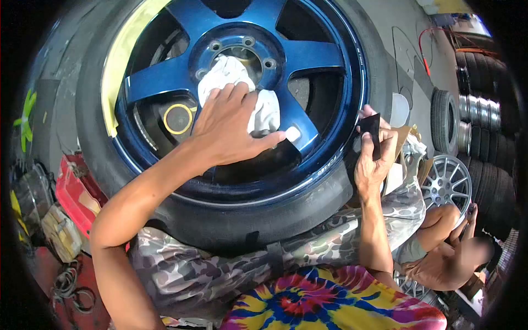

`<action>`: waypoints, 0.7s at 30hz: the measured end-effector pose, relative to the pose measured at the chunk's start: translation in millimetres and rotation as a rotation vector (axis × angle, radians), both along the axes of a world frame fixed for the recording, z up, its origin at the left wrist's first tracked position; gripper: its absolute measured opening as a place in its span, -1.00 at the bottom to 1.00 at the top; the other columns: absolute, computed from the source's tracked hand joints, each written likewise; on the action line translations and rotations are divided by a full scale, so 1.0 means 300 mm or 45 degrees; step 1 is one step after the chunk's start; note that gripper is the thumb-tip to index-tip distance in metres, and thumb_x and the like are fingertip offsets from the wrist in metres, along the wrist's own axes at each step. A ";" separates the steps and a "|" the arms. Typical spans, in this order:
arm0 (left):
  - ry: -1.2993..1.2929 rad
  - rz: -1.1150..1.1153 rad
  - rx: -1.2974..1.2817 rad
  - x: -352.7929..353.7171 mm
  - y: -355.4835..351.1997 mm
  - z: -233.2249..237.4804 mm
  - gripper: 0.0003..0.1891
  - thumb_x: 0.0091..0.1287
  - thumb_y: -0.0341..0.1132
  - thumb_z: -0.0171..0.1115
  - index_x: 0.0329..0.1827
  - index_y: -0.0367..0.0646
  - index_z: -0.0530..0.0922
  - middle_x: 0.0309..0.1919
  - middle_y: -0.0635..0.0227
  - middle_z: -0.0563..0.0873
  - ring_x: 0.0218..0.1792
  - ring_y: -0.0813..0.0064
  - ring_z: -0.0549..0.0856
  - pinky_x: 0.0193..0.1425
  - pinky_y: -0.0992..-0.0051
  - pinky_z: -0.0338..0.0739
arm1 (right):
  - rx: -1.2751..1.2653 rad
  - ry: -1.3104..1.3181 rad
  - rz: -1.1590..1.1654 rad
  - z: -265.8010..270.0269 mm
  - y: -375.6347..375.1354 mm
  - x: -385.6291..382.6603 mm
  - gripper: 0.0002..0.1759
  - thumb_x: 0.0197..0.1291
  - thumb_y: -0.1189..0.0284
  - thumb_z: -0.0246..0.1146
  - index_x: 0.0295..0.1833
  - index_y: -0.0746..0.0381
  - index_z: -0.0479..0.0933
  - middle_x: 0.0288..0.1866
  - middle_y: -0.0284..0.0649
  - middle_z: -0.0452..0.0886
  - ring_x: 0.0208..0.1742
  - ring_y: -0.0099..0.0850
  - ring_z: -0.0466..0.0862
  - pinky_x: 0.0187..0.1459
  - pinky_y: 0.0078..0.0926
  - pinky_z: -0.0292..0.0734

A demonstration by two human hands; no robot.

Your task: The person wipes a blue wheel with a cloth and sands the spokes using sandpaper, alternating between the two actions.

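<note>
Two bare hands are at a blue five-spoke wheel (322, 58) that lies tilted in its black tyre (264, 217) across the person's lap, on camouflage trousers (181, 269); the left hand (225, 129) lies palm-down over a white cloth (228, 71) bunched at the hub and spilling onto the lower right spoke; its fingers are stretched flat over the cloth, pressing rather than clenched, the thumb reaching along that spoke towards a small white patch (293, 133). The right hand (374, 162) is at the right edge of the wheel, just outside the rim lip, and pinches a small black pad (371, 132) upright between thumb and fingers; the pad stands beside the rim, and whether it touches it I cannot tell. Yellow tape (118, 60) runs along the upper left edge of the rim; a tape roll (179, 119) shows through the gap between the left spokes. Beyond the right edge of the tyre a silver wheel (446, 184) leans, with stacked tyres (484, 82) behind it; another person (440, 258) sits low at the right, well apart from both hands.
</note>
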State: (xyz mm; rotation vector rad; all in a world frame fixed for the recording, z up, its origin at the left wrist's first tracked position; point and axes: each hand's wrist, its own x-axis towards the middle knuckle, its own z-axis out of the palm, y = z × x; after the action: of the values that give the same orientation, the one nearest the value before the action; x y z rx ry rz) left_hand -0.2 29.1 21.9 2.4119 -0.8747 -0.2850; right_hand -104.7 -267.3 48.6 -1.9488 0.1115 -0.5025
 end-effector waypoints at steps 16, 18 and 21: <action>-0.134 0.167 -0.084 -0.058 -0.132 -0.012 0.23 0.03 0.48 0.56 0.43 -0.55 0.46 0.21 -0.07 0.60 0.25 0.03 0.54 0.38 0.04 0.32 | -0.118 0.520 0.045 0.082 0.149 -0.067 -0.51 0.32 0.57 0.57 0.34 0.25 0.66 -0.06 -0.34 0.73 -0.09 -0.56 0.66 0.04 -0.55 0.58; -0.102 0.171 -0.112 -0.052 -0.136 -0.016 0.21 0.04 0.47 0.57 0.43 -0.53 0.47 0.21 -0.06 0.59 0.25 0.04 0.53 0.37 0.04 0.32 | -0.221 0.524 0.101 0.090 0.137 -0.057 -0.61 0.36 0.54 0.54 0.27 0.27 0.69 -0.07 -0.30 0.72 -0.08 -0.51 0.67 0.06 -0.52 0.59; -0.062 0.174 -0.124 -0.038 -0.131 -0.031 0.15 0.07 0.42 0.58 0.43 -0.49 0.48 0.24 -0.04 0.57 0.27 0.04 0.52 0.38 0.04 0.33 | -0.270 0.550 0.126 0.110 0.161 -0.041 -0.78 0.46 0.47 0.45 0.12 0.34 0.75 -0.10 -0.18 0.72 -0.05 -0.40 0.70 0.09 -0.45 0.59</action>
State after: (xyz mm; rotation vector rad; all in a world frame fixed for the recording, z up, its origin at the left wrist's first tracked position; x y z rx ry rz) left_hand -11.5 -10.2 12.6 2.3825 -0.7236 -0.1288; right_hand -117.0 -219.0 81.7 -2.2344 0.2423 -0.0210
